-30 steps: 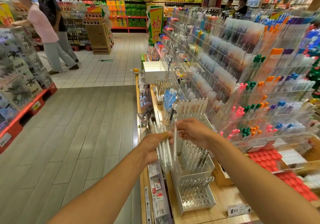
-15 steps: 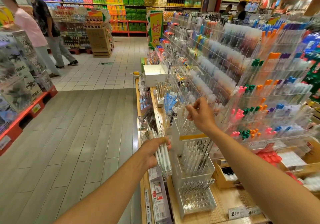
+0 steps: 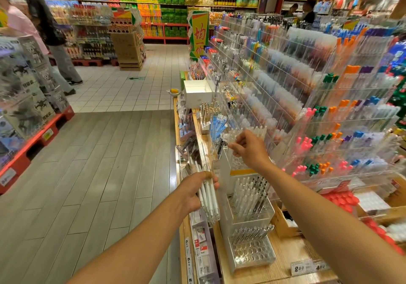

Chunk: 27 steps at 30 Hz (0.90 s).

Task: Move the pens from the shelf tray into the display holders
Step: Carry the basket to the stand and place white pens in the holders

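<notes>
My left hand [image 3: 194,192] is closed around a bundle of white pens [image 3: 209,198], held upright at the shelf's front edge. My right hand [image 3: 250,148] is higher and farther in, over the top tier of the clear stepped display holder [image 3: 238,163]. Its thumb and forefinger are pinched together, and I cannot make out whether a pen is between them. The middle tier [image 3: 248,198] holds several white and dark pens standing upright. On the lowest tier [image 3: 252,254], several pens lie across a plate of round holes.
Tall clear racks of coloured pens [image 3: 318,108] fill the right side. A white open box [image 3: 197,92] sits farther along the wooden shelf. Price tags [image 3: 299,267] stand at its near edge. Two people [image 3: 52,33] stand in the aisle far left, beside stacked boxes on a red pallet [image 3: 26,86].
One second ago my right hand was at the bundle pulling out a pen. It has since risen to the top tier of the holder. The left hand stayed put with the bundle.
</notes>
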Each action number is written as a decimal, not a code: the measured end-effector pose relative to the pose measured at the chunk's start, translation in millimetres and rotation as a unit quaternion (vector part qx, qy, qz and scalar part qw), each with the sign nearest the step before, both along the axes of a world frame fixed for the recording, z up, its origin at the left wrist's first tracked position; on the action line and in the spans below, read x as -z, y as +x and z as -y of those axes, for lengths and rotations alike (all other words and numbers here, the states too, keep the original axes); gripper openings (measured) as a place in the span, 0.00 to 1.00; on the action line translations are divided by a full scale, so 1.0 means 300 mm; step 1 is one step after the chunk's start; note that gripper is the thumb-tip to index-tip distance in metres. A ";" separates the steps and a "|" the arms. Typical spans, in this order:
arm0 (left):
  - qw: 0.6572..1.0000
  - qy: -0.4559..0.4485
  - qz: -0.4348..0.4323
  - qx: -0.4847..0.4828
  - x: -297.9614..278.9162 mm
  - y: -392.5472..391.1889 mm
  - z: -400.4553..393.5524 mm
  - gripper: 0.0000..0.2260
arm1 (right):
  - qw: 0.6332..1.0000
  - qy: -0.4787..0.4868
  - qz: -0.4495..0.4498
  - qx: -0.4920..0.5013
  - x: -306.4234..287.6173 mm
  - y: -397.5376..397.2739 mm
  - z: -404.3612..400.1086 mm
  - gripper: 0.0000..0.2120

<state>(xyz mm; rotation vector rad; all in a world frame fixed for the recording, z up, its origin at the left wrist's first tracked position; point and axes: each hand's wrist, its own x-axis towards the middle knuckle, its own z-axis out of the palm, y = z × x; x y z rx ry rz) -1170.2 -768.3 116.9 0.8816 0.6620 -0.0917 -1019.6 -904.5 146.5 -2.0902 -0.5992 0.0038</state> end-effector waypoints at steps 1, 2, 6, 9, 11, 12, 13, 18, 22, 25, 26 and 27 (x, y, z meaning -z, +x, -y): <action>1.000 0.000 0.000 0.000 0.000 0.000 0.000 0.03 | 1.000 -0.009 -0.004 0.003 -0.003 -0.002 0.003 0.11; 1.000 0.000 0.001 0.003 -0.001 0.002 0.000 0.03 | 1.000 -0.025 -0.017 0.004 -0.004 -0.005 0.006 0.11; 1.000 -0.002 0.011 0.026 -0.012 0.006 0.009 0.05 | 0.991 -0.067 -0.119 0.007 0.012 -0.039 0.031 0.11; 0.999 -0.002 0.016 0.040 -0.013 0.014 0.019 0.06 | 0.985 -0.037 -0.168 -0.018 0.011 -0.081 0.052 0.10; 0.998 -0.007 0.022 0.055 -0.014 0.015 0.034 0.07 | 0.973 -0.020 -0.217 -0.072 0.007 -0.112 0.067 0.09; 0.998 -0.010 0.028 0.062 -0.015 0.015 0.043 0.08 | 0.965 -0.023 -0.242 -0.104 0.007 -0.129 0.071 0.09; 0.997 -0.014 0.036 0.066 -0.015 0.014 0.053 0.09 | 0.955 -0.028 -0.265 -0.132 0.009 -0.146 0.073 0.09; 0.996 0.011 0.039 0.075 0.002 0.011 0.085 0.11 | 0.944 0.006 -0.297 -0.143 0.018 -0.191 0.084 0.09; 0.995 0.035 0.038 0.082 0.006 0.010 0.095 0.07 | 0.946 0.010 -0.304 -0.112 0.015 -0.203 0.086 0.09; 0.995 0.039 0.035 0.082 0.001 0.009 0.105 0.06 | 0.935 0.032 -0.338 -0.099 0.001 -0.200 0.088 0.07; 0.995 0.033 0.033 0.084 0.000 0.009 0.106 0.05 | 0.932 0.036 -0.348 -0.096 -0.007 -0.197 0.092 0.07; 0.995 0.023 0.033 0.087 -0.002 0.009 0.106 0.04 | 0.930 0.039 -0.354 -0.092 -0.017 -0.193 0.097 0.08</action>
